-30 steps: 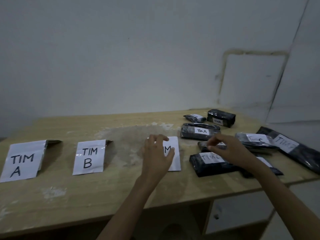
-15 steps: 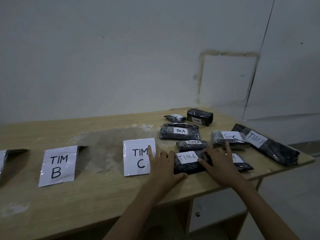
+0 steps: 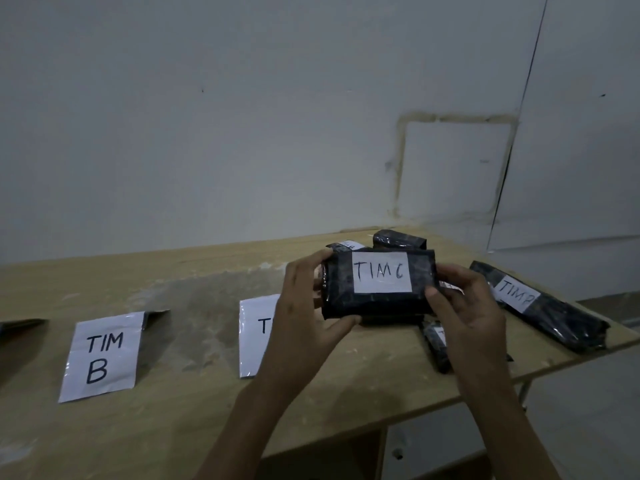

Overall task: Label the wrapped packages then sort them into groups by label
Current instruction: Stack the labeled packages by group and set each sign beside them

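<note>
Our left hand [image 3: 301, 317] and right hand [image 3: 464, 306] grip the black plastic-wrapped package labelled TIM C [image 3: 377, 306] above the wooden worktop [image 3: 194, 410], partly hiding other packages [image 3: 398, 239] and half a white paper sign [image 3: 254, 334]. A long black package [image 3: 554, 317] lies by the right edge.

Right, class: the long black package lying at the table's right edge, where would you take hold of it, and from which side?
The long package lies flat and slanted on the table, long sides exposed. Come from above, probably, and grip across its narrow width near the middle, past its label, to keep it level.
</note>
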